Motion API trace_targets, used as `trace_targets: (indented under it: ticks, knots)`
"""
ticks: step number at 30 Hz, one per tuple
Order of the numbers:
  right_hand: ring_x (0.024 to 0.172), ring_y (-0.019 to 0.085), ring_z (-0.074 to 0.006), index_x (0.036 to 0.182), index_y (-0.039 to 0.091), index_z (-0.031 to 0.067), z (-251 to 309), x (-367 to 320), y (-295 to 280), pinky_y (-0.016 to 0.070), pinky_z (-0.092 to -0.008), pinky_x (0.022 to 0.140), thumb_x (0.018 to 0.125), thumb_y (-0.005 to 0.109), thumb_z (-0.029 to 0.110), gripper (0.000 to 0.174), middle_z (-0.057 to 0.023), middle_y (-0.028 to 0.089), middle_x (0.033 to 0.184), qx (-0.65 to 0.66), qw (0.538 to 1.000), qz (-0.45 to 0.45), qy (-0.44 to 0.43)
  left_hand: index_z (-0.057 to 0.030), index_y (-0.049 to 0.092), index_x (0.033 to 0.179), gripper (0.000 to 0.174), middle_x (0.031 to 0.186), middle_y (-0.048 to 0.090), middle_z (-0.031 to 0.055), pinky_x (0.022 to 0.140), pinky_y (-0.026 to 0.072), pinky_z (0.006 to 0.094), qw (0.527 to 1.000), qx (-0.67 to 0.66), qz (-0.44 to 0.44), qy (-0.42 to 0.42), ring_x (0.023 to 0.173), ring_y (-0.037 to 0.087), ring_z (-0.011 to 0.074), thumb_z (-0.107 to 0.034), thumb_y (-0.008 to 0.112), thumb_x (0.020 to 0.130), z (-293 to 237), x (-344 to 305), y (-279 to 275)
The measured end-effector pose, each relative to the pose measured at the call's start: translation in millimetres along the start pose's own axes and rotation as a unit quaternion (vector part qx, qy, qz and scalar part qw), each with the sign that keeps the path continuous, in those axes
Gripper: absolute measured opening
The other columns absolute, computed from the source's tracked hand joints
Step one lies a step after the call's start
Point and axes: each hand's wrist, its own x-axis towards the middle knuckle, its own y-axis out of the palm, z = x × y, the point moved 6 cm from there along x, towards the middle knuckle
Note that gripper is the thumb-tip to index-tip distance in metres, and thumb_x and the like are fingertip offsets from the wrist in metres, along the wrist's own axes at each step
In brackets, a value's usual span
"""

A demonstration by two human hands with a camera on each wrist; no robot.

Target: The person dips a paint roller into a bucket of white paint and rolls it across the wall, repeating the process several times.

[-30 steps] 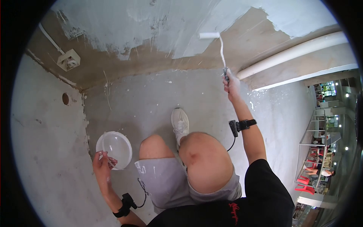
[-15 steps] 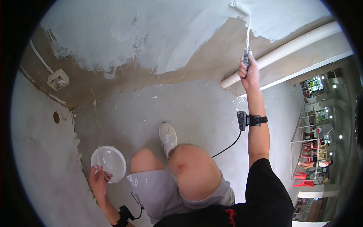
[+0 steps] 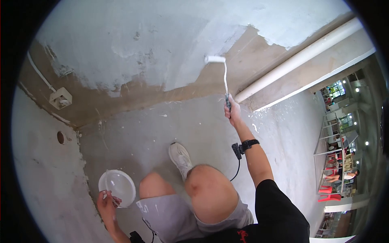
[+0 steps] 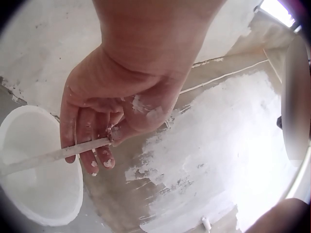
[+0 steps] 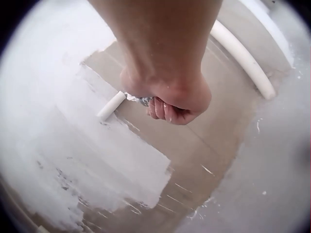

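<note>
My right hand (image 3: pixel 232 111) grips the dark handle of a paint roller (image 3: pixel 215 59), whose white sleeve lies at the lower edge of the white paint on the wall (image 3: pixel 162 36). The right wrist view shows the fingers curled round that handle, with the roller sleeve (image 5: pixel 112 105) at the paint's border with bare brown wall. Low at the left, my left hand (image 3: pixel 107 206) holds the thin handle of a white bucket (image 3: pixel 131 190). In the left wrist view the pale handle (image 4: pixel 58 154) passes across the fingers, pinched by the thumb; the bucket (image 4: pixel 53 213) hangs tilted.
A white pipe (image 3: pixel 300 58) runs along the wall base at the right. An open electrical box (image 3: pixel 60 98) is at the left, above a round hole in the side wall. My shoe (image 3: pixel 180 157) stands on the grey floor. Red chairs (image 3: pixel 329 197) and a person are far right.
The roller first went up and right over the painted area, then came back down and left to the paint's lower edge. My left hand still holds the bucket; the head view has shifted.
</note>
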Motion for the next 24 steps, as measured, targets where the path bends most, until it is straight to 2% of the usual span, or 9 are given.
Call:
trace_targets:
  ticks: [5,7,8,10,12,15,19,24]
  knots:
    - [0.040,0.027,-0.0053,0.079,0.050,0.0118,-32.0,-5.5,4.0,0.0192,-0.0217,0.037,0.095,0.052,0.049,0.040,0.0055,0.035,0.053,-0.047,0.999,-0.006,0.014,-0.0026,0.054,0.101,0.024,0.064,0.062,0.0072,0.050,0.0437,0.0240,1.000,0.005,0.001,0.014,0.056,0.061,0.0150,-0.026,0.054,0.098,0.9,0.9,-3.2]
    - [0.039,0.026,-0.0051,0.079,0.050,0.0114,-5.9,-21.8,26.1,0.0190,-0.0215,0.037,0.096,0.050,0.048,0.040,0.0054,0.035,0.053,-0.006,0.999,0.022,-0.050,-0.0024,0.054,0.102,0.024,0.064,0.062,0.0075,0.050,0.0438,0.0236,1.000,0.000,0.016,0.015,0.056,0.061,0.0148,-0.026,0.054,0.098,-0.1,0.0,-1.7]
    - [0.039,0.026,-0.0051,0.079,0.050,0.0114,9.2,-29.4,38.5,0.0190,-0.0215,0.037,0.096,0.050,0.048,0.040,0.0054,0.035,0.053,-0.004,0.998,0.022,-0.050,-0.0024,0.054,0.102,0.024,0.064,0.062,0.0075,0.050,0.0438,0.0236,1.000,0.001,0.015,0.016,0.056,0.061,0.0148,-0.026,0.054,0.098,0.4,0.3,-2.0]
    - [0.039,0.027,-0.0051,0.080,0.050,0.0109,62.1,-42.2,68.4,0.0192,-0.0216,0.037,0.097,0.049,0.047,0.040,0.0051,0.035,0.053,0.040,0.988,0.053,-0.141,-0.0016,0.054,0.103,0.025,0.064,0.062,0.0076,0.051,0.0450,0.0242,0.999,-0.007,0.011,0.029,0.056,0.061,0.0149,-0.026,0.054,0.098,0.1,-0.6,-2.9]
    - [0.040,0.031,-0.0046,0.076,0.052,0.0097,103.7,-46.5,86.4,0.0221,-0.0214,0.037,0.097,0.051,0.045,0.041,0.0045,0.039,0.054,0.059,0.980,0.064,-0.177,-0.0012,0.053,0.103,0.025,0.064,0.062,0.0077,0.052,0.0459,0.0245,1.000,-0.012,0.004,0.024,0.057,0.061,0.0149,-0.026,0.054,0.098,-3.3,-3.3,-1.5]
    - [0.041,0.031,-0.0044,0.077,0.052,0.0096,137.9,-47.2,107.9,0.0221,-0.0216,0.038,0.096,0.052,0.046,0.041,0.0044,0.039,0.054,0.040,0.976,0.091,-0.193,-0.0005,0.053,0.104,0.025,0.065,0.062,0.0079,0.053,0.0472,0.0252,1.000,-0.001,0.005,0.020,0.057,0.062,0.0152,-0.025,0.053,0.098,-6.5,-5.4,-3.6]
    - [0.040,0.029,-0.0050,0.078,0.051,0.0090,109.5,-32.3,111.1,0.0219,-0.0210,0.038,0.095,0.052,0.049,0.043,0.0035,0.039,0.054,0.019,0.983,0.054,-0.174,0.0006,0.053,0.104,0.026,0.066,0.062,0.0086,0.053,0.0484,0.0259,1.000,0.000,0.005,0.022,0.059,0.062,0.0159,-0.025,0.053,0.098,-9.6,-8.9,-3.9]
    - [0.040,0.030,-0.0048,0.077,0.051,0.0095,20.3,-25.0,97.8,0.0225,-0.0210,0.037,0.094,0.053,0.050,0.044,0.0041,0.039,0.054,0.004,0.994,0.030,-0.103,0.0013,0.053,0.104,0.027,0.067,0.062,0.0089,0.054,0.0487,0.0266,1.000,-0.007,-0.003,0.016,0.059,0.062,0.0163,-0.025,0.054,0.098,-0.5,-7.5,-13.2]
